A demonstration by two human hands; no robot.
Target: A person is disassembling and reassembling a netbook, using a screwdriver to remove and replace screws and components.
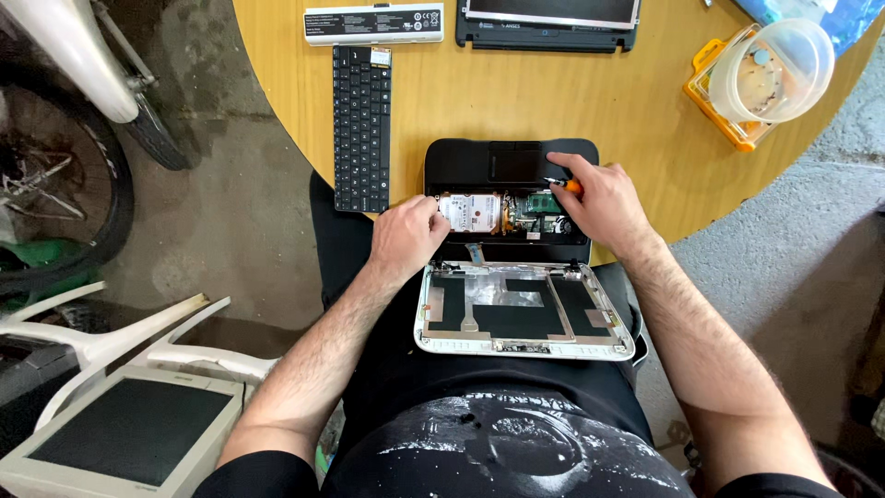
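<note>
Slippage is the risk: the right hand [597,205] pinches an orange-handled screwdriver [560,183] over the green circuit board [544,203] of the opened netbook [509,198] at the table's near edge. The left hand [406,236], fingers curled, steadies the hard drive [470,212]; a skid could gouge components.

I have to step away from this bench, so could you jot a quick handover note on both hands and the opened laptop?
Left hand: rests on the open laptop base, fingers by the silver hard drive.
Right hand: holds an orange-handled screwdriver, tip down near the green circuit board.
Done: bottom cover is off and lies on the lap; keyboard and battery lie apart on the wooden table.
Left: hard drive and board are in the base.
</note>
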